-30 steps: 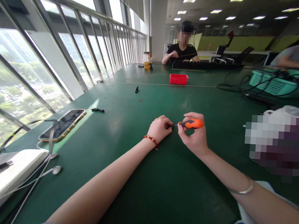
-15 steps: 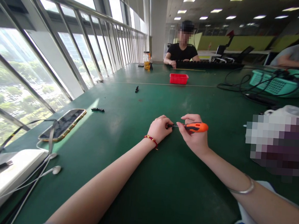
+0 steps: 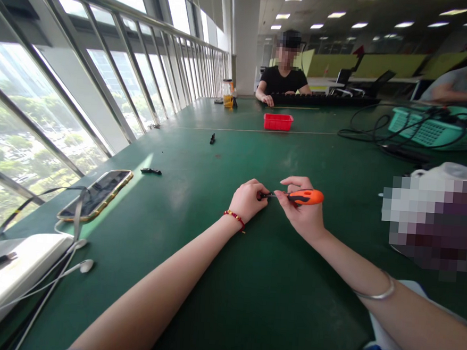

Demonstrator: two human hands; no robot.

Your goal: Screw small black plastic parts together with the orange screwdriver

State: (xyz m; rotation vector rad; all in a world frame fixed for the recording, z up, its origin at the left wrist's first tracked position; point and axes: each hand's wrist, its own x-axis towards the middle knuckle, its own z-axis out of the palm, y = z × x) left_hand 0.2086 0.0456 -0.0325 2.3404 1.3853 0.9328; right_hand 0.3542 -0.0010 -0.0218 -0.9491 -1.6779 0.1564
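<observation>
My right hand (image 3: pixel 301 211) is closed round an orange and black screwdriver (image 3: pixel 310 197), held nearly level with its shaft pointing left. My left hand (image 3: pixel 248 200) is closed on a small black part (image 3: pixel 261 196), mostly hidden by the fingers. The screwdriver's tip meets the black part, or comes very close to it; the exact contact is too small to tell. Both hands are low over the green table (image 3: pixel 198 215). Two more small black pieces lie to the left: one black piece (image 3: pixel 151 171) nearer me, another black piece (image 3: pixel 212 139) farther off.
A phone (image 3: pixel 96 195), white earphones (image 3: pixel 86 265) and a white box (image 3: pixel 31 262) lie at left by the railing. Ahead is a red bin (image 3: pixel 277 122); a person (image 3: pixel 284 80) sits beyond. To the right are a teal basket (image 3: pixel 416 126) with cables and a plastic bag (image 3: pixel 449 171).
The whole view has shifted very slightly. Both hands keep their hold, with the screwdriver still against or close to the black part.
</observation>
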